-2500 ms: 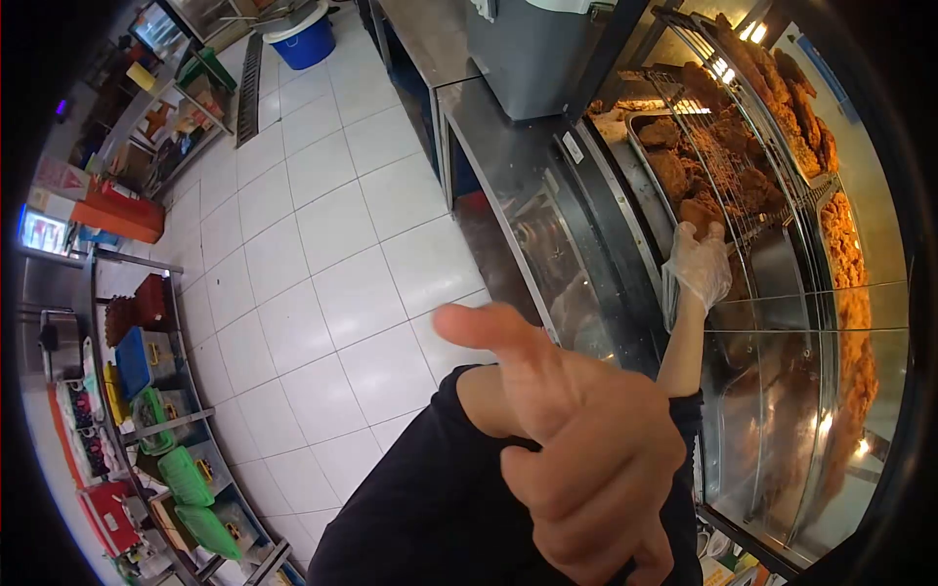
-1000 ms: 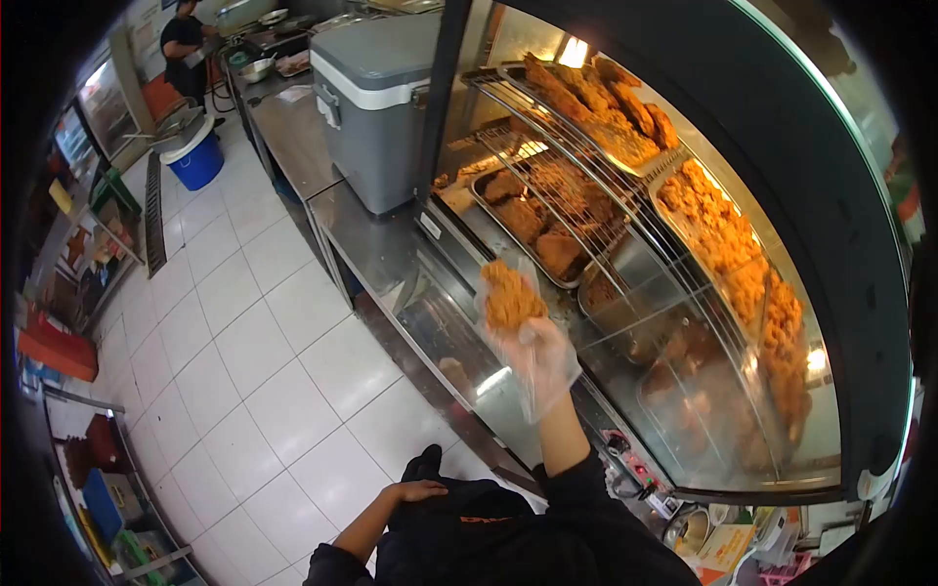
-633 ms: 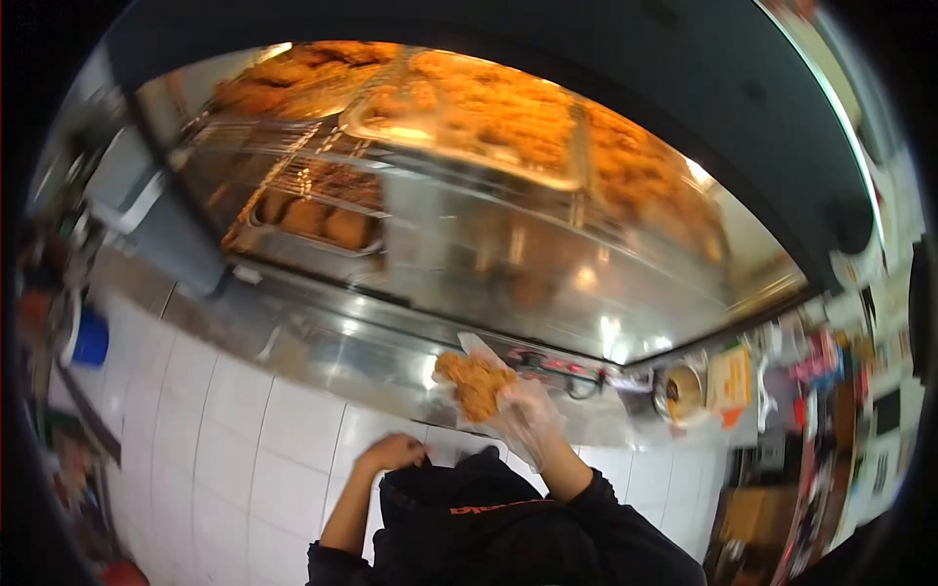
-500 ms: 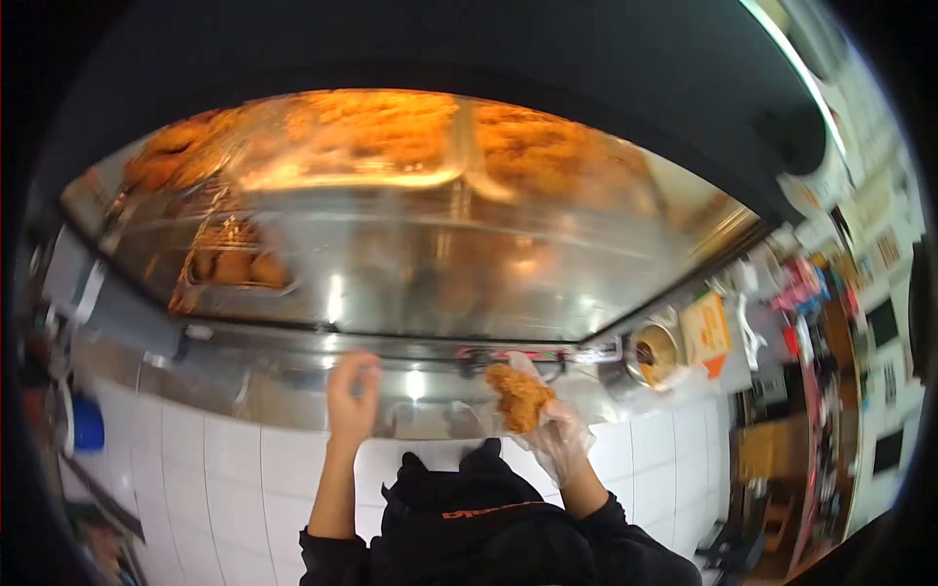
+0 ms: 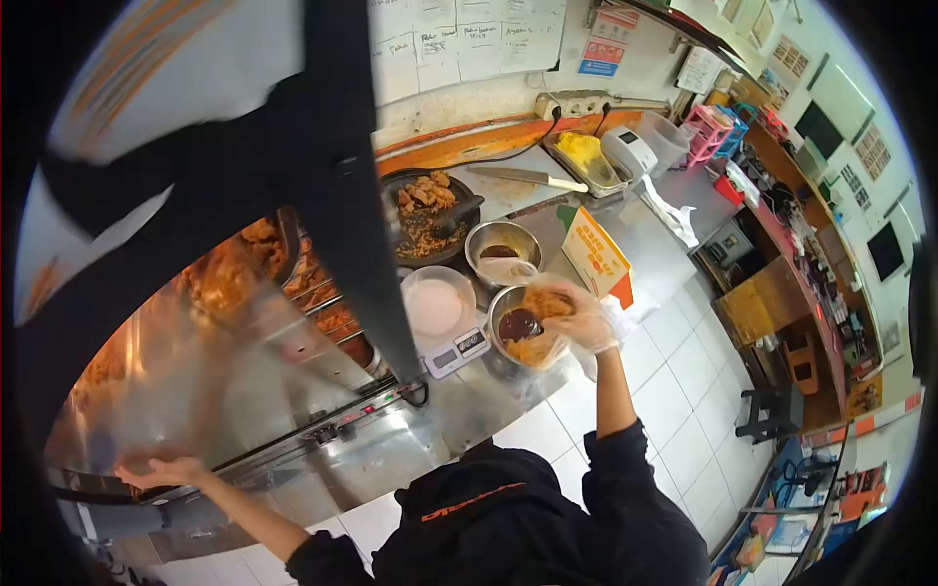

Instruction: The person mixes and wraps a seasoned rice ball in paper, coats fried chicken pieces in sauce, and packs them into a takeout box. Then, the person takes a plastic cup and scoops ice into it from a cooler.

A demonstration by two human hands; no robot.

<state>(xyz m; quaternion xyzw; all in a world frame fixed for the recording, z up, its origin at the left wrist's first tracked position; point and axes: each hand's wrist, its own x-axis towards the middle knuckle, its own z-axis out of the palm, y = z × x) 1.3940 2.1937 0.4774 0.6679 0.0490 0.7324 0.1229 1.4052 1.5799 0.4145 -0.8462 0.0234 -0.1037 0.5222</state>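
Note:
My right hand (image 5: pixel 584 324), in a clear plastic glove, grips a piece of fried chicken (image 5: pixel 550 302) over a steel bowl (image 5: pixel 495 337). Dark red sauce (image 5: pixel 519 324) and some orange-brown food lie in that bowl. Just behind it stands a second steel bowl (image 5: pixel 503 230) with dark sauce and a pale scoop or lid. My bare left hand (image 5: pixel 161 474) is far to the left, fingers apart and holding nothing, by the lower edge of the glass food cabinet (image 5: pixel 322 430). A kitchen scale (image 5: pixel 456 353) with a round tub (image 5: pixel 439 306) is left of the bowls.
A stone mortar (image 5: pixel 420 256) holds chicken pieces and a pestle. Behind are a knife (image 5: pixel 528 177), a tray of yellow food (image 5: pixel 586 161) and a power strip (image 5: pixel 574 104). A printed box (image 5: pixel 596 256) stands right of the bowls. The cabinet's dark frame (image 5: pixel 342 195) rises at left.
The view has swung right to the worktop. My right hand has carried the chicken from in front of the cabinet to over the bowl. My left hand has moved out to the left.

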